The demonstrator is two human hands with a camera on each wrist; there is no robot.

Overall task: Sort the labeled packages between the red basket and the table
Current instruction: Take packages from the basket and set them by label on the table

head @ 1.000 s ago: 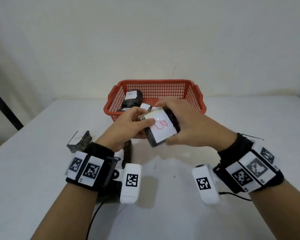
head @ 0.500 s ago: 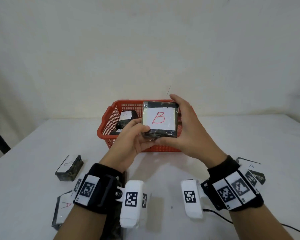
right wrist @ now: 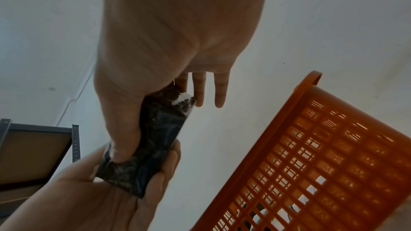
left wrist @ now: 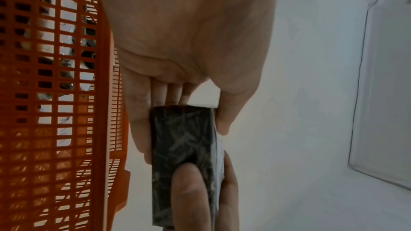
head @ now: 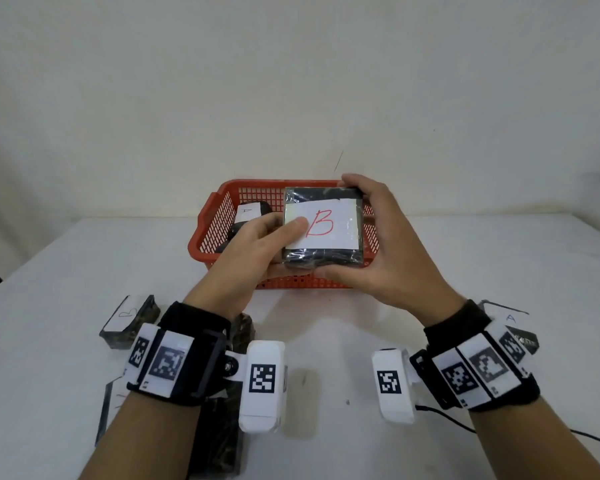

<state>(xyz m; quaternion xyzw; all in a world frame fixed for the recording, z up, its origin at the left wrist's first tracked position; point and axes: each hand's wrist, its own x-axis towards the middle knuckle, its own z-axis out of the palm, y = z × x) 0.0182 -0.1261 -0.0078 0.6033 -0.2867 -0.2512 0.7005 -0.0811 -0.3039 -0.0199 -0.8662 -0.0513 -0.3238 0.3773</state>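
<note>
both hands, left hand [head: 257,251] and right hand [head: 388,251], pinch the b package [head: 323,230] upright above the red basket's [head: 201,244] near rim; best keep the label facing up, then lower it flat onto the desk [head: 326,327] beside the other b package [head: 129,320]

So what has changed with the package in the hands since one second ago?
The package was tilted a second ago; both hands have turned it upright, so its B label squarely faces the head camera in front of the red basket. The left hand and right hand still hold it. The packages on the table seem unchanged.
</note>
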